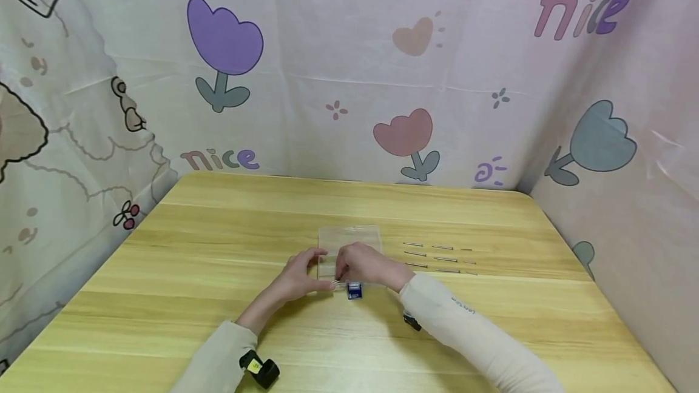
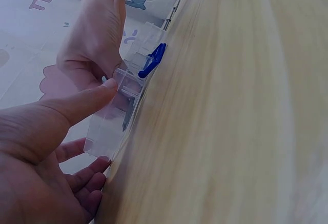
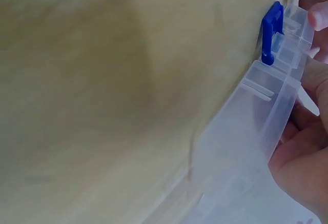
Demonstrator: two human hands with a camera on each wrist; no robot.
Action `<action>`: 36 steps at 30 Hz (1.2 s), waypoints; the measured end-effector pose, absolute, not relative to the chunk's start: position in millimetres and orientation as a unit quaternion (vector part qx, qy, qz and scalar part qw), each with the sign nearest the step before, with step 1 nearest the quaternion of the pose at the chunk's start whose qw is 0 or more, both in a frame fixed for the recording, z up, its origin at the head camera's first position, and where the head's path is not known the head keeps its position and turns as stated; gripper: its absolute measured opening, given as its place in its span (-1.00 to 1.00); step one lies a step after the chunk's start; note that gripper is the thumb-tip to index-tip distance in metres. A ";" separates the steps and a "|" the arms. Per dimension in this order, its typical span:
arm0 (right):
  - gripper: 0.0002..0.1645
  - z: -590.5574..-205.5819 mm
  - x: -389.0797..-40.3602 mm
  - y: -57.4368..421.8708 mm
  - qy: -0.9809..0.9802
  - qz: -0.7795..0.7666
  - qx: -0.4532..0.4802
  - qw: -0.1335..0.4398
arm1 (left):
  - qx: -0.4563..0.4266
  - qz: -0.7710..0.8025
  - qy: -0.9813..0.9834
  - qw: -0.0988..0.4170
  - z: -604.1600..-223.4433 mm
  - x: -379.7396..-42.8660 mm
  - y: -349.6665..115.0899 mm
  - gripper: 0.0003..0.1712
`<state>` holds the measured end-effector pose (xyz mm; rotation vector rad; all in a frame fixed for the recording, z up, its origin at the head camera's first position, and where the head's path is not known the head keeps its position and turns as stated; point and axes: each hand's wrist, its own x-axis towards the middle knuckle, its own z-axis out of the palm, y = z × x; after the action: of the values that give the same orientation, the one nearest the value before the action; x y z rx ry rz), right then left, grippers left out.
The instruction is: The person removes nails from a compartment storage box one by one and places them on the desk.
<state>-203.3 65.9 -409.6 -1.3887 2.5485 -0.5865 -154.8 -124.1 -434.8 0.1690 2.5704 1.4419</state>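
Note:
A clear plastic box (image 1: 349, 234) with inner dividers lies on the table, a blue latch (image 1: 354, 290) sticking out from its front. My left hand (image 1: 297, 275) grips the box's left end, thumb on the front wall (image 2: 105, 131) side and the other fingers round the far side. My right hand (image 1: 363, 262) reaches down into the front part of the box with curled fingers. Small dark, thin pieces show beside its fingertips; whether it pinches one I cannot tell. In the right wrist view the blue latch (image 3: 271, 32) hangs folded outward.
Right of the box, several metal nails (image 1: 445, 259) lie in neat columns, long ones to the left and shorter, thinner ones to the right. The wooden table (image 1: 229, 223) meets a printed cloth (image 1: 322, 35) at its back and sides.

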 end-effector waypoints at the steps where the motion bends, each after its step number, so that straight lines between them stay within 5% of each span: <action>1: -0.90 -410.2 -203.5 65.6 0.858 -0.194 -0.468 0.088 | 0.057 0.486 0.867 0.094 -434.7 -154.7 -124.2 -0.17; 19: -0.92 -415.6 -207.2 72.9 0.831 -0.223 -0.502 0.085 | 0.059 0.492 0.863 0.095 -436.5 -152.7 -123.5 -0.16; 27: -0.98 -408.4 -207.3 77.4 0.843 -0.288 -0.436 0.129 | 0.059 0.489 0.865 0.094 -436.7 -153.8 -123.8 -0.14; 36: -0.90 -395.8 -215.1 91.5 0.846 -0.305 -0.425 0.099 | 0.056 0.484 0.869 0.085 -435.9 -153.8 -124.2 -0.15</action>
<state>-215.1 91.5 -395.8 -1.2574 2.5029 -0.9013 -153.8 -124.2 -435.9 0.1684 2.5916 1.4419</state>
